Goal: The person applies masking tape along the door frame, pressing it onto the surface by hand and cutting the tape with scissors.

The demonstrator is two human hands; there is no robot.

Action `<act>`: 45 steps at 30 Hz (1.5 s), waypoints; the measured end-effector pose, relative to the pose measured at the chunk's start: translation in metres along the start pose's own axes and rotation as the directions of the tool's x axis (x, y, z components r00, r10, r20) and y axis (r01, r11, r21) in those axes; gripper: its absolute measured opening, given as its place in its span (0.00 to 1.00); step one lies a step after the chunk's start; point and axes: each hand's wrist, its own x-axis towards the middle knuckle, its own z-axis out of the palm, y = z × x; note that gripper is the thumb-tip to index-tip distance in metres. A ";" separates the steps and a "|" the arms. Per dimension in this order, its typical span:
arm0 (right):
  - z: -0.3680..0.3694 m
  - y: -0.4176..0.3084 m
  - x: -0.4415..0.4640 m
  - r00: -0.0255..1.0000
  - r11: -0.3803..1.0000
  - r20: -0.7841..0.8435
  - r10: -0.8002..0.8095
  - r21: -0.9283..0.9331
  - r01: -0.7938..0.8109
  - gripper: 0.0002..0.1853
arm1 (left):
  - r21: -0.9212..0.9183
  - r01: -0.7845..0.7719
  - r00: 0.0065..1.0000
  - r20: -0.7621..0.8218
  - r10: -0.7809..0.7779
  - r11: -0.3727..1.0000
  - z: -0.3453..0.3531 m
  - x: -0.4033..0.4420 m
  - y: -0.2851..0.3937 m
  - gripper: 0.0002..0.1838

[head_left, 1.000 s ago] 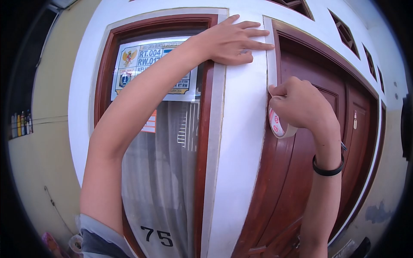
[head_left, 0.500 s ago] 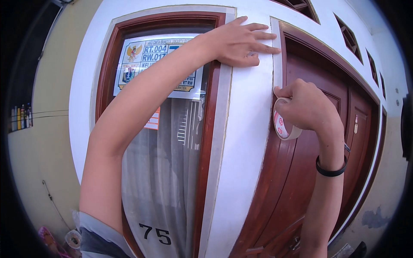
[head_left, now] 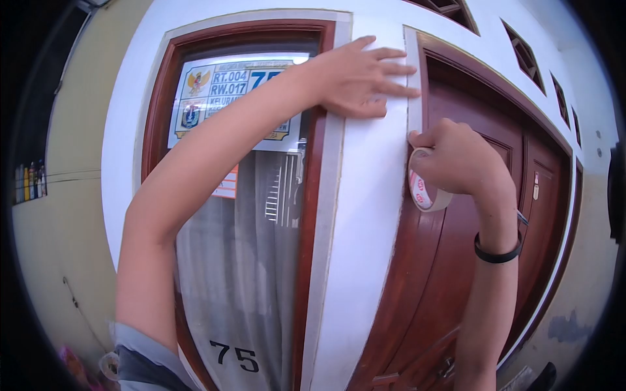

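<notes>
My left hand [head_left: 358, 78] lies with fingers spread against the white wall between window and door. Its fingertips reach the pale strip [head_left: 415, 114] that runs down along the brown door frame [head_left: 433, 55]. Lower and to the right, my right hand [head_left: 456, 156] grips a roll of masking tape [head_left: 422, 189] with a red-and-white printed core. The right thumb points at the strip's edge, beside the frame. The roll hangs in front of the door frame, partly covered by the fingers. Whether tape runs from the roll to the strip I cannot make out.
A brown-framed window [head_left: 316, 195] with a grey curtain stands at left, bearing a printed sign [head_left: 195, 107] and the number 75 [head_left: 233, 356]. The panelled brown door [head_left: 469, 260] is at right. Several bottles [head_left: 29, 182] stand in a wall recess at far left.
My left hand has slid slightly down the wall. My right hand still holds the tape roll in nearly the same place; the whole view has shifted a little.
</notes>
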 end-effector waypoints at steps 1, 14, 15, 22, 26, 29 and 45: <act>0.005 0.005 0.004 0.998 0.999 -0.019 -0.053 -0.001 0.053 0.19 | -0.014 -0.044 0.999 0.026 0.045 0.999 -0.007 -0.001 0.008 0.39; -0.007 0.003 -0.002 0.996 1.000 0.084 0.010 -0.001 -0.010 0.23 | -0.082 0.070 0.996 0.060 -0.065 0.994 -0.007 0.013 -0.008 0.37; -0.008 0.003 -0.001 0.995 1.000 0.104 0.003 0.008 -0.004 0.23 | -0.023 0.117 0.992 0.055 -0.116 0.993 -0.005 0.019 -0.015 0.36; -0.010 0.006 -0.003 0.993 0.996 0.105 -0.056 0.074 0.048 0.21 | 0.121 0.244 0.970 -0.048 -0.239 0.962 0.015 0.047 -0.046 0.30; -0.017 0.003 -0.007 0.989 0.995 0.138 -0.057 0.084 0.046 0.18 | 0.135 0.262 0.963 -0.105 -0.249 0.956 0.014 0.056 -0.049 0.28; -0.016 0.004 -0.007 0.987 0.996 0.151 -0.063 0.078 0.052 0.17 | 0.167 0.320 0.943 -0.152 -0.296 0.933 0.017 0.060 -0.046 0.27; 0.031 0.017 -0.030 0.978 0.957 -0.197 -0.074 0.263 0.125 0.23 | -0.296 0.048 0.996 0.081 -0.025 0.954 -0.015 -0.005 0.072 0.41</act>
